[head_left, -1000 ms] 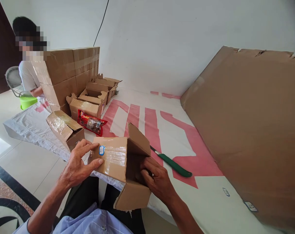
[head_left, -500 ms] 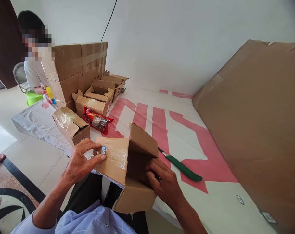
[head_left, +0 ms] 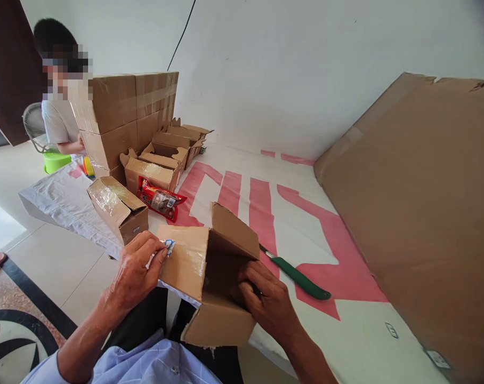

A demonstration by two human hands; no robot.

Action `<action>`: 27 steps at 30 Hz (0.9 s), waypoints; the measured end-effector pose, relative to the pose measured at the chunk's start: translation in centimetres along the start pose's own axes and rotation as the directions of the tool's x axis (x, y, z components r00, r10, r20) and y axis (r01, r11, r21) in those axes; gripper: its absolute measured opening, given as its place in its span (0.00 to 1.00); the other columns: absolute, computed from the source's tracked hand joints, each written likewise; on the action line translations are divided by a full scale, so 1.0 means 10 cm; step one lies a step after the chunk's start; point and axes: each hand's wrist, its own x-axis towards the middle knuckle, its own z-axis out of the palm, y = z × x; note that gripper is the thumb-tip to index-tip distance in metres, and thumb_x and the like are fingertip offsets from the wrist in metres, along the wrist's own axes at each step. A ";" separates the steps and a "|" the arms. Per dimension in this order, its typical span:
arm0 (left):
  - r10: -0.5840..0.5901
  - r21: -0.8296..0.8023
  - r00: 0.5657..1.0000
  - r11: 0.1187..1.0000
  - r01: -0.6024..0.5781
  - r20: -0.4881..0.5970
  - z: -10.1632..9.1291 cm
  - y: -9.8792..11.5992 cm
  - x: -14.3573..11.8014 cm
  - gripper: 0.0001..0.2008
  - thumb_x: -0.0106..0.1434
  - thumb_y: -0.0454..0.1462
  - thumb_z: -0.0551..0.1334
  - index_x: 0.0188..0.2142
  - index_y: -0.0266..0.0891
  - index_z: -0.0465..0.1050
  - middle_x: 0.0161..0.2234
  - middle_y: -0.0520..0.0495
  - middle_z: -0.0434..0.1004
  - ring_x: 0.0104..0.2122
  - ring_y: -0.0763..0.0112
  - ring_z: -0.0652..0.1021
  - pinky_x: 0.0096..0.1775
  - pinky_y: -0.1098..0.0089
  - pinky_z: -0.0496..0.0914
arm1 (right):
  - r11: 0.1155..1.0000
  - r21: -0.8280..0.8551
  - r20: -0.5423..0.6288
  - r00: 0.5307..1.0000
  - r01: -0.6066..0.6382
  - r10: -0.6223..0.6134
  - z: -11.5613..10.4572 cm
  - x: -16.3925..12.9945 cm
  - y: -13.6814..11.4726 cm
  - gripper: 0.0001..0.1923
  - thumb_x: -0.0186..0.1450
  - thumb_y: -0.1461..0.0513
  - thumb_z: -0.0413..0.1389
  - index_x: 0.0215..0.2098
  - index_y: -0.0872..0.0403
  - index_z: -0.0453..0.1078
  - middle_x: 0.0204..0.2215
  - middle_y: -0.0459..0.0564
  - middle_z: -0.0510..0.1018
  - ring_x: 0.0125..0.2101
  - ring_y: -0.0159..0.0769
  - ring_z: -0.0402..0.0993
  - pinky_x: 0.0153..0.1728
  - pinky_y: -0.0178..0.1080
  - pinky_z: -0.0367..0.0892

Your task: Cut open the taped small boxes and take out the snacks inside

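White banner sheeting (head_left: 234, 160) covers the floor; his left hand (head_left: 135, 274) pinches a blue sticker (head_left: 169, 245) on the open carton (head_left: 204, 277), right hand (head_left: 268, 301) gripping its flap.

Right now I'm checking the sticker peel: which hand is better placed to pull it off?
Left hand: its fingertips already pinch the blue sticker, while the right hand steadies the open box.

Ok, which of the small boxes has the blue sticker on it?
The box held in both hands, with its end flaps open. The left hand pinches the blue sticker at its top edge; the floor boxes show none.
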 end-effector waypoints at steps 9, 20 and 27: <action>-0.281 -0.246 0.958 0.934 0.259 -0.059 -0.17 -0.08 0.05 0.14 0.74 0.43 0.63 0.32 0.39 0.75 0.30 0.50 0.74 0.30 0.71 0.76 0.31 0.70 0.73 | 1.000 -0.022 -0.005 1.000 0.017 -0.017 0.01 -0.01 -0.01 0.15 0.67 0.74 0.49 0.29 0.48 0.59 0.25 0.44 0.69 0.27 0.36 0.67 0.29 0.39 0.63; 0.404 0.075 0.841 0.886 -0.457 0.359 -0.30 0.40 0.51 0.10 0.73 0.32 0.62 0.33 0.39 0.76 0.32 0.47 0.79 0.40 0.63 0.77 0.43 0.62 0.71 | 0.996 -0.085 0.017 1.000 -0.007 0.008 0.13 0.15 -0.13 0.15 0.66 0.74 0.50 0.29 0.48 0.58 0.26 0.45 0.70 0.29 0.38 0.67 0.32 0.41 0.63; 0.334 0.253 0.791 0.822 -0.511 0.512 -0.19 0.25 0.51 0.16 0.74 0.31 0.58 0.28 0.39 0.73 0.30 0.48 0.77 0.38 0.62 0.75 0.42 0.60 0.66 | 0.994 -0.105 0.024 0.999 -0.022 0.025 0.15 0.19 -0.18 0.16 0.65 0.75 0.49 0.29 0.48 0.57 0.27 0.46 0.69 0.31 0.39 0.66 0.34 0.41 0.63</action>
